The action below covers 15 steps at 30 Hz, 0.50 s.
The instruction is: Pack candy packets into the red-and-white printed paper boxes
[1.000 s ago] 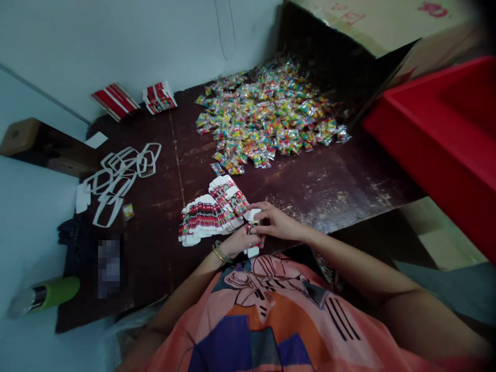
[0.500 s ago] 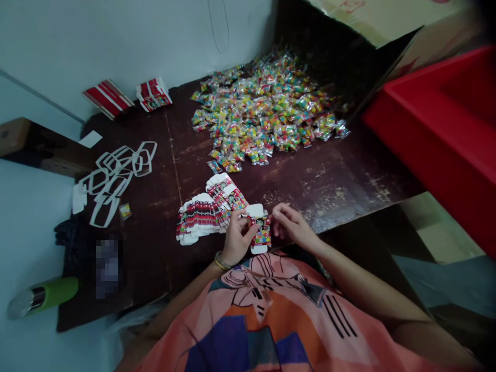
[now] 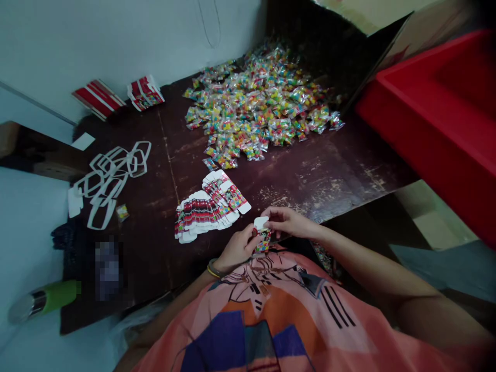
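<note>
My left hand [image 3: 238, 247] is closed on a small printed candy box [image 3: 263, 241], red with bright colours, held upright near my body at the table edge. At its top, the fingers of my right hand [image 3: 285, 221] pinch the white flap. Just beyond my left hand, a fanned stack of flat candy boxes [image 3: 201, 213] lies on the dark table [image 3: 294, 170]. Farther back spreads a large heap of clear bags of colourful candy [image 3: 256, 108]. What is inside the held box cannot be seen.
A red bin [image 3: 426, 113] stands at the right. White paper bands [image 3: 110, 175] and a single candy bag [image 3: 122, 212] lie on the left. Flat red-and-white packs [image 3: 145, 93] lean by the wall. A green bottle [image 3: 58, 298] is at the lower left.
The box has gone from lying flat and wide to narrower and more upright in my left hand. My right hand has moved in from beside it and now touches its top flap.
</note>
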Tool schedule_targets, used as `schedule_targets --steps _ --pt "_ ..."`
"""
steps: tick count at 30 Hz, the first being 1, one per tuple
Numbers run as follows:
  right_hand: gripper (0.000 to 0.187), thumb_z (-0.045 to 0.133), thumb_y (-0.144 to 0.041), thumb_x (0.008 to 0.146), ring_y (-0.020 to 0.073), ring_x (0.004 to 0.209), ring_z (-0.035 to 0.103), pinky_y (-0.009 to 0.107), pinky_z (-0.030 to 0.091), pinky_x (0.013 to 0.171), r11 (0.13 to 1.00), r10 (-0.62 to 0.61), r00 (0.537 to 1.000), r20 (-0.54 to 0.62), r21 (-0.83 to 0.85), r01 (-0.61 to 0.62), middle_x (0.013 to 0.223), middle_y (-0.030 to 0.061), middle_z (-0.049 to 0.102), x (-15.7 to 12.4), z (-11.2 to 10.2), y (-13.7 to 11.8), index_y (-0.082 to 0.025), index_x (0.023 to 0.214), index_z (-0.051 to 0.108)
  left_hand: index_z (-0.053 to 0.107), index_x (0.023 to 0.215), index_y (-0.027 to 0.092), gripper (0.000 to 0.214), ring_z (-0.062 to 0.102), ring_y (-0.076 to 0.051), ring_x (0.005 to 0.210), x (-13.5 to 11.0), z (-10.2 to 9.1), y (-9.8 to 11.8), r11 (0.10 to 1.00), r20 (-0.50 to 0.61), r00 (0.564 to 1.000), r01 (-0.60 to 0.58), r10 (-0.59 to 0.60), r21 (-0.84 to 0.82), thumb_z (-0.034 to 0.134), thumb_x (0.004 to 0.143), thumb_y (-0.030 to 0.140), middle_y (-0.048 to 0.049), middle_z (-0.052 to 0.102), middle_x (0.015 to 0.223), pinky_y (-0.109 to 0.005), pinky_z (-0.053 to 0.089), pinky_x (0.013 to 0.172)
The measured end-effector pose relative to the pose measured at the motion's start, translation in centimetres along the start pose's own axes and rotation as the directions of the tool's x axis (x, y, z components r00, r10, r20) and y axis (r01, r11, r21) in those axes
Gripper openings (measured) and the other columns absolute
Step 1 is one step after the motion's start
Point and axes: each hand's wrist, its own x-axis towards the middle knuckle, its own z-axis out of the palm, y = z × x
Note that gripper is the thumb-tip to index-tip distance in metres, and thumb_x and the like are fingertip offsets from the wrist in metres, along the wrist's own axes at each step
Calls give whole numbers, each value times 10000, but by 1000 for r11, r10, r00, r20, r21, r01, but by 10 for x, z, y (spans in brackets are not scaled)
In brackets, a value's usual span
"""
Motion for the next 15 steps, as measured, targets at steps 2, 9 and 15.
schedule_targets --steps 2,9,15 --pt "282 700 -330 757 48 530 515 157 471 465 998 20 999 43 -61 -18 747 -30 601 7 -6 -4 -159 958 600 591 1077 146 350 595 -190 859 1 1 2 996 36 999 4 0 -89 434 909 410 -47 665 934 -288 433 803" --pt "258 638 -390 808 87 570 525 210 455 524 947 -53 991 120 -310 88 753 10 619 17 -2 -20 -139 808 698 639 942 113 305 595 -232 947 15 13 3 576 109 953 259 -282 -775 495 797 338 -84 681 938 -363 442 889" --pt "289 588 -412 870 139 747 597 248 470 681 837 -283 959 22 -482 258 827 44 660 14 17 -11 -172 861 749 640 978 82 372 618 -261 946 16 11 2 205 254 943 297 -213 -932 530 641 196 -115 682 946 -411 450 892"
